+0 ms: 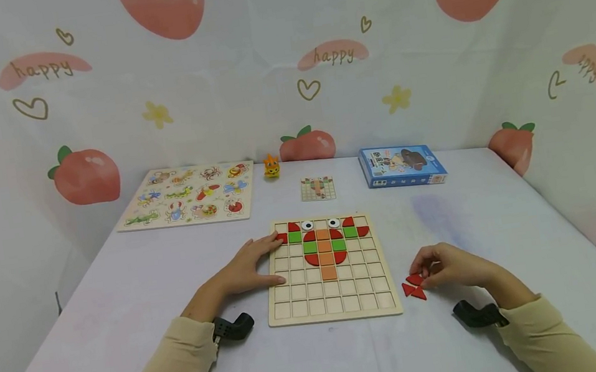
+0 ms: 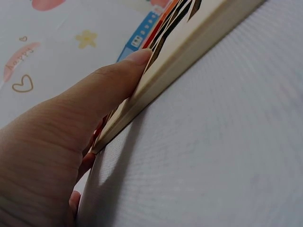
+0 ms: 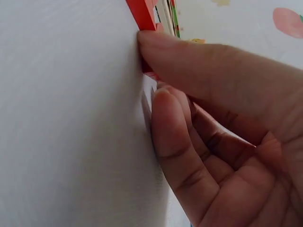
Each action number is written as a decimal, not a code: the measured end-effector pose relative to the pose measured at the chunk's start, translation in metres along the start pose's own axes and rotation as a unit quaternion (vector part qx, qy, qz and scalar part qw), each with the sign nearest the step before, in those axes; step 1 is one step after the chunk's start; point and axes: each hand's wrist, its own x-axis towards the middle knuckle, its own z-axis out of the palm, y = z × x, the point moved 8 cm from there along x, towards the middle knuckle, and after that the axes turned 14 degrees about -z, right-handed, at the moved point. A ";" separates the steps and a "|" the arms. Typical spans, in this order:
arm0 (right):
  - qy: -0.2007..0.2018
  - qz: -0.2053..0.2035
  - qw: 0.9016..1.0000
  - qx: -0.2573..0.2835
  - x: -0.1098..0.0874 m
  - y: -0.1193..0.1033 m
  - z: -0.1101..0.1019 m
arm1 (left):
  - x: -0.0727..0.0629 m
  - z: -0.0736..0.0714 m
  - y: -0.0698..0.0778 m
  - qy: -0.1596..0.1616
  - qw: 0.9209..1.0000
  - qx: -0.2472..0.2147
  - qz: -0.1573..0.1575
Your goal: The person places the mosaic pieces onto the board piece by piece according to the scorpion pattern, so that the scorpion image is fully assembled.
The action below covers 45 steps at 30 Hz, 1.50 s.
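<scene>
My left hand [image 1: 242, 271] spreads along the left side of a wooden grid board [image 1: 333, 305], its thumb [image 2: 120, 75] resting on the board's edge. Red, green and orange pieces and two eye pieces fill cells in the board's upper part, with an orange column [image 1: 327, 259] down the middle. To the right of the board, my right hand [image 1: 458, 266] has curled fingers at a small group of red pieces [image 1: 418, 294]. Its thumb tip presses on a red piece [image 3: 140, 16], with the index fingertip hidden behind the thumb.
Behind the board lies a small pattern card [image 1: 307, 196]. An insect puzzle board [image 1: 189, 216] is at the back left, beside an orange toy figure [image 1: 271, 167]. A blue box [image 1: 403, 166] lies at the back right, before a printed cloth backdrop.
</scene>
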 end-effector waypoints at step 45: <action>0.000 0.026 0.993 0.112 0.070 -0.031 0.029 | -0.001 -0.001 0.001 -0.002 1.000 -0.003 -0.001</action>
